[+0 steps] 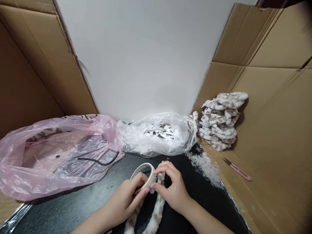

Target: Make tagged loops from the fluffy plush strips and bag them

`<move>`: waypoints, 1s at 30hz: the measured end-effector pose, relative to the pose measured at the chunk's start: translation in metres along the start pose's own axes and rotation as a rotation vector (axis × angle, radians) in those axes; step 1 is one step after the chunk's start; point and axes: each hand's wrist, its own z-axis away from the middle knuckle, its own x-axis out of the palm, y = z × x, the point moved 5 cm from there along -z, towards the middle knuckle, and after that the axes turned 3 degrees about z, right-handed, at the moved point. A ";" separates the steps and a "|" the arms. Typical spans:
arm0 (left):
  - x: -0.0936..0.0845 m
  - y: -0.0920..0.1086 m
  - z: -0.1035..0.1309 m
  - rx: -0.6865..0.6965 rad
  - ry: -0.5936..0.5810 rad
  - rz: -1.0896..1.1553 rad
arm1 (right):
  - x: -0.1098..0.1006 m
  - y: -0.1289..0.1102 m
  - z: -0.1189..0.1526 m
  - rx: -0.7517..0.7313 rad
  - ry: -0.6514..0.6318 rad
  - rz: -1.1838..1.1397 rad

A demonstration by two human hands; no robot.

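Note:
My left hand (131, 194) is closed around a roll of white tape (142, 167), with fingers inside the ring and the thumb along its lower edge. At the roll's right side, my right hand (173, 185) has its thumb and fingertips closed against the tape; whether they grip a loose end is hard to make out. A fluffy white-and-brown strip (156, 216) hangs in a loop below and behind the hands, over the dark work surface (190, 208). One side of it passes close by my right fingers. A small white tab shows under the roll.
A pink plastic bag (14, 165) with a black cord (99, 161) lies at left. In the middle, a clear bag (129, 138) holds white and dark scraps. A pile of fluffy pieces (223, 120), white fluff (206, 165) and pink-handled thread snips (237, 169) are at right. Cardboard walls flank both sides.

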 end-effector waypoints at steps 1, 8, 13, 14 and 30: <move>0.002 0.000 0.000 0.002 -0.007 0.014 | 0.000 0.001 0.000 0.012 0.001 -0.001; 0.002 0.009 0.003 0.083 0.037 -0.028 | 0.001 0.003 0.002 0.062 -0.033 -0.079; 0.001 0.015 0.005 0.185 0.119 -0.143 | -0.001 0.001 0.003 0.037 -0.039 -0.121; 0.001 0.015 0.005 0.200 0.123 -0.173 | -0.003 0.000 0.004 0.027 -0.019 -0.115; 0.001 0.013 0.003 0.540 0.105 -0.572 | -0.008 -0.007 0.000 0.007 -0.005 -0.047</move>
